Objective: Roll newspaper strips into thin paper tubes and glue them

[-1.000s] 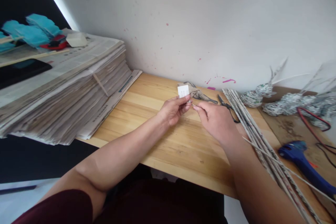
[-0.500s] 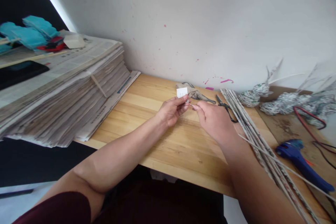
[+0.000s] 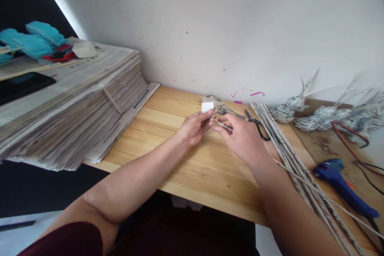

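Observation:
My left hand is closed, pinching a small white piece of card together with one end of a thin rolled-paper stick. The card stands up above the thumb and has faint marks on it. Around the stick, just to the right, curl the fingers of my right hand; thumb and index finger lie on either side of it. A long pale stick comes out from under my right forearm, and it looks like the same one. Behind the hands lie a crumpled greyish cloth and black-handled scissors.
A bundle of rolled newspaper sticks runs along the right of the wooden table. Beyond it are a blue glue gun, a brown board and woven paper pieces. A tall newspaper stack stands left, carrying a phone.
My right hand's thumb and index finger have spread apart and shifted along the stick, so a longer length of it shows. My left hand keeps its pinch on the card.

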`<state>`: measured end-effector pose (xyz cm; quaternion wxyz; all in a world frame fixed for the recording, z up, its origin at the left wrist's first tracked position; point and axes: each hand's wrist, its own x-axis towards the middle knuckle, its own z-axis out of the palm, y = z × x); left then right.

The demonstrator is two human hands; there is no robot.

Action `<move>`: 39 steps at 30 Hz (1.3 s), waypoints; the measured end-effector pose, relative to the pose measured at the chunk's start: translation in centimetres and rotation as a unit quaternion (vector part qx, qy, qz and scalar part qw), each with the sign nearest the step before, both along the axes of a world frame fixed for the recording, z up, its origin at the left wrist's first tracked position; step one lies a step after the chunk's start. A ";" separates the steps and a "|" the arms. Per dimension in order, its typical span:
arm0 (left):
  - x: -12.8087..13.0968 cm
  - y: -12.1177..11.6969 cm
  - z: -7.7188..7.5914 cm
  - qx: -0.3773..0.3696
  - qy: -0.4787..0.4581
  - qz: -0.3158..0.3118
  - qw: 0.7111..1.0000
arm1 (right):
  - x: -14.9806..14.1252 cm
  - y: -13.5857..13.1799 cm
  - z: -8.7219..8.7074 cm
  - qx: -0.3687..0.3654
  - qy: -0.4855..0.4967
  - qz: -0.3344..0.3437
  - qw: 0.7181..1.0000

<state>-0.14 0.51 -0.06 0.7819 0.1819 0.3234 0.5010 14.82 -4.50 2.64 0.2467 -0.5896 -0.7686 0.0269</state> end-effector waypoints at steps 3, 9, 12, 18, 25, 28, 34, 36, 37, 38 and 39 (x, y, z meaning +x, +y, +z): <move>0.0 0.0 0.1 0.003 -0.007 0.003 1.000 | 0.0 0.1 -0.2 0.039 -0.046 0.001 0.998; 0.0 0.0 0.0 0.013 -0.009 -0.010 1.000 | 0.0 0.0 0.3 -0.025 -0.038 0.016 0.999; 0.0 -0.1 0.0 0.010 -0.008 -0.006 1.000 | 0.0 -0.1 0.2 -0.019 -0.028 0.010 0.999; 0.1 -0.1 0.1 0.009 -0.008 0.000 1.000 | -0.1 0.2 -0.3 0.052 -0.059 0.004 0.997; 0.0 -0.2 0.2 0.010 -0.003 0.000 1.000 | -0.1 0.1 -0.2 0.031 -0.043 0.005 0.999; 0.0 -0.2 0.2 0.011 -0.003 0.002 1.000 | -0.1 0.1 -0.2 0.049 -0.040 0.009 0.998; 0.0 -0.2 0.2 0.015 -0.004 -0.002 1.000 | 0.0 0.1 -0.1 0.011 -0.021 -0.008 1.000; 0.0 -0.1 0.2 0.014 -0.006 0.001 1.000 | -0.1 0.1 -0.3 0.032 -0.020 0.001 0.999; 0.0 -0.1 0.2 0.013 -0.008 0.002 1.000 | -0.1 0.1 -0.3 0.046 -0.028 0.004 0.999; 0.0 -0.1 0.2 0.014 -0.010 0.004 1.000 | -0.1 0.1 -0.4 0.059 -0.039 0.005 0.997; 0.0 -0.1 0.2 0.014 -0.012 0.005 1.000 | -0.1 0.1 -0.4 0.069 -0.053 0.003 0.996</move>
